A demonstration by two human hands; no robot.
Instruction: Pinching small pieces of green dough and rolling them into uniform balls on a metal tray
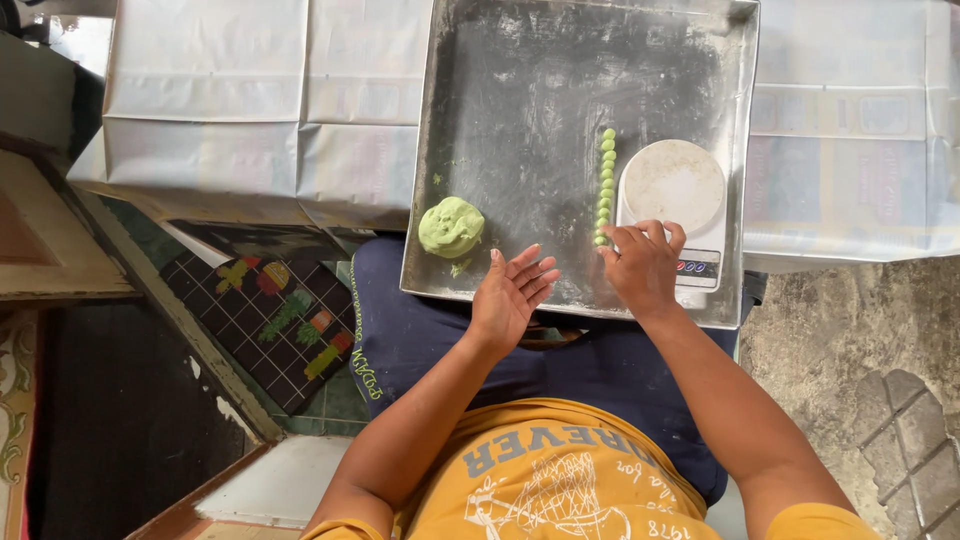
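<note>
A large floured metal tray (520, 90) rests on my lap. On its near left lies a lump of green dough (451, 226). A line of several small green dough balls (605, 185) runs down the tray beside a small white kitchen scale (672, 200). My right hand (642, 265) has its fingertips at the nearest ball in the line, next to the scale's front edge. My left hand (512, 293) hovers flat and palm up over the tray's near edge, fingers apart, holding nothing.
Sheets of white plastic-covered paper (260, 110) lie on the floor beyond the tray. A dark mat with coloured fruit pictures (280, 310) sits to the left. Rough concrete floor (850, 330) is on the right, a wooden door frame (60, 240) at far left.
</note>
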